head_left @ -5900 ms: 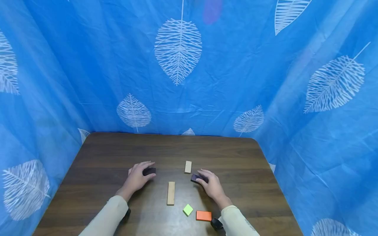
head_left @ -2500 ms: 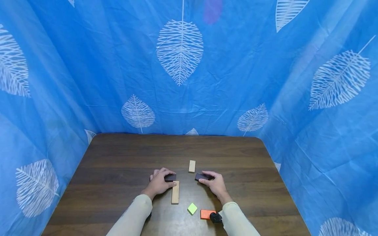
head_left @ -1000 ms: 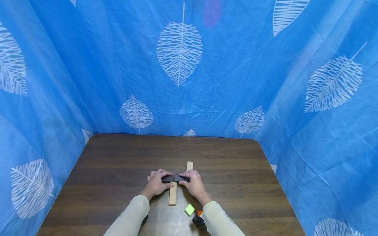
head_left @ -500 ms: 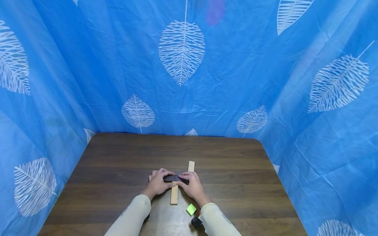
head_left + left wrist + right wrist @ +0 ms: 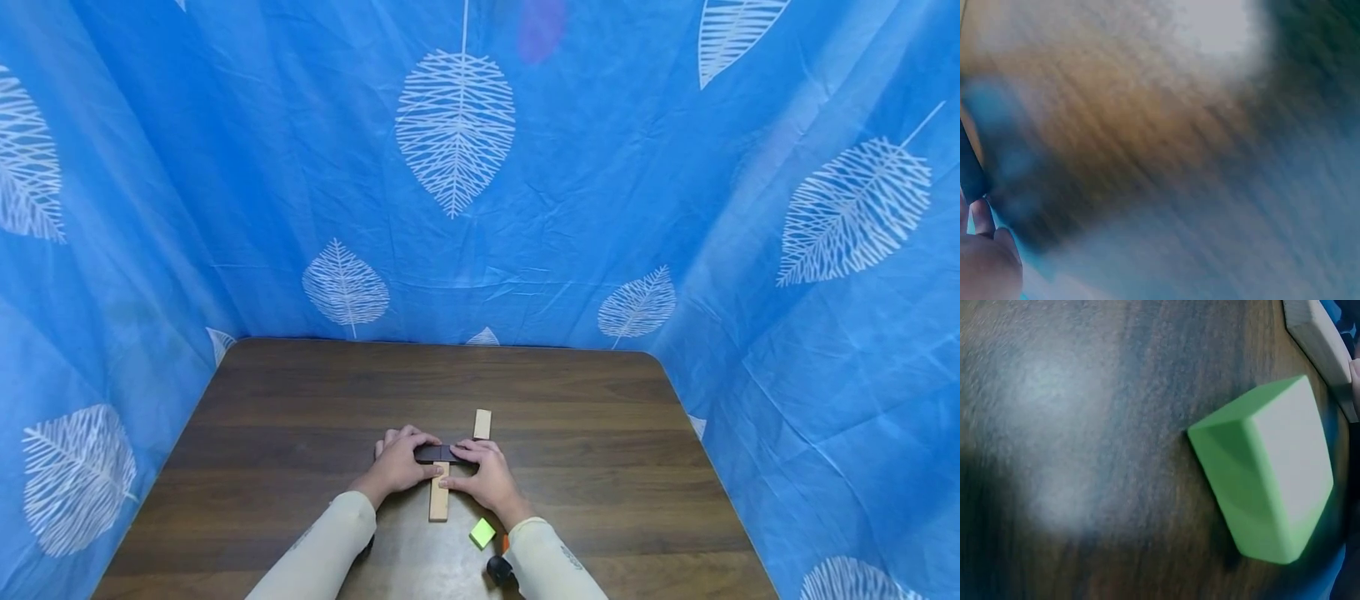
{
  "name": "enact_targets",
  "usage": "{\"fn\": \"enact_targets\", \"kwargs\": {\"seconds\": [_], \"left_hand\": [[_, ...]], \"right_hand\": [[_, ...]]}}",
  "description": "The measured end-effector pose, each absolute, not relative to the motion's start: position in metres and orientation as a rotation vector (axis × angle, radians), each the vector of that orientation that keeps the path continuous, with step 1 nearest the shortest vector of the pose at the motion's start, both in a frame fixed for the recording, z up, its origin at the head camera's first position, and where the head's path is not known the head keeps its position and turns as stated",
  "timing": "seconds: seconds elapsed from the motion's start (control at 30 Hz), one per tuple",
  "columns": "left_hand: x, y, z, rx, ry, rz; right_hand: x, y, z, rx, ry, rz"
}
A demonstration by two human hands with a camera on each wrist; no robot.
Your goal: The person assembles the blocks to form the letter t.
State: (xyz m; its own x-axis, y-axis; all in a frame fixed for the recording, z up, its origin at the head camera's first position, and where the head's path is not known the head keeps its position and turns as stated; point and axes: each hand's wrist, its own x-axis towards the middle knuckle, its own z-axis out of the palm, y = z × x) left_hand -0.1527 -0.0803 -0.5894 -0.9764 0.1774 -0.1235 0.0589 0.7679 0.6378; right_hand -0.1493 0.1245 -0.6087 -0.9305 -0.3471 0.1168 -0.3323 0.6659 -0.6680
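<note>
Two dark blocks lie end to end across the far end of a long pale wooden block (image 5: 438, 505). My left hand (image 5: 396, 463) holds the left dark block (image 5: 426, 454), fingers behind it and thumb at the near side, over the pale block's end. On the right dark block (image 5: 447, 453) lie the fingers of my right hand (image 5: 489, 478), which covers much of it; that thumb touches the long pale block. At the left wrist view's edge, the dark block (image 5: 969, 169) shows beside the fingers. A green block (image 5: 1272, 475) fills much of the right wrist view.
A short pale wooden block (image 5: 482, 424) lies beyond my right hand. Nearer me are the green block and an orange block (image 5: 506, 543), mostly hidden by the right sleeve and a black wrist device (image 5: 499, 571). Blue leaf-patterned curtains (image 5: 457, 275) surround the brown table (image 5: 315, 392).
Both dark blocks were apart several seconds ago; my hands brought them together end to end at the long pale block. In the last half second my right thumb moved nearer, onto the pale block.
</note>
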Motion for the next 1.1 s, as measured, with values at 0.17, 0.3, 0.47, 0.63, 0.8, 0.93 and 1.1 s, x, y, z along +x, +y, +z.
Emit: {"fn": "enact_targets", "kwargs": {"seconds": [0.17,0.3,0.47,0.63,0.8,0.93,1.1], "left_hand": [[-0.155,-0.080,-0.588,0.195,2.764,1.006],[-0.158,-0.079,-0.587,0.247,2.754,0.976],[-0.165,-0.076,-0.583,0.291,2.748,1.083],[-0.176,-0.065,-0.581,0.240,2.722,1.299],[-0.186,-0.049,-0.577,0.267,2.727,1.258],[-0.192,-0.035,-0.572,0.282,2.737,1.148],[-0.202,-0.019,-0.567,0.277,2.749,0.994]], "right_hand": [[-0.149,0.125,-0.608,-0.578,2.841,-1.112],[-0.149,0.125,-0.605,-0.548,2.809,-1.110],[-0.149,0.126,-0.604,-0.551,2.806,-1.115],[-0.147,0.126,-0.605,-0.540,2.795,-1.113],[-0.146,0.126,-0.605,-0.528,2.797,-1.132],[-0.146,0.126,-0.606,-0.565,2.825,-1.104],[-0.148,0.127,-0.607,-0.592,2.832,-1.097]]}}
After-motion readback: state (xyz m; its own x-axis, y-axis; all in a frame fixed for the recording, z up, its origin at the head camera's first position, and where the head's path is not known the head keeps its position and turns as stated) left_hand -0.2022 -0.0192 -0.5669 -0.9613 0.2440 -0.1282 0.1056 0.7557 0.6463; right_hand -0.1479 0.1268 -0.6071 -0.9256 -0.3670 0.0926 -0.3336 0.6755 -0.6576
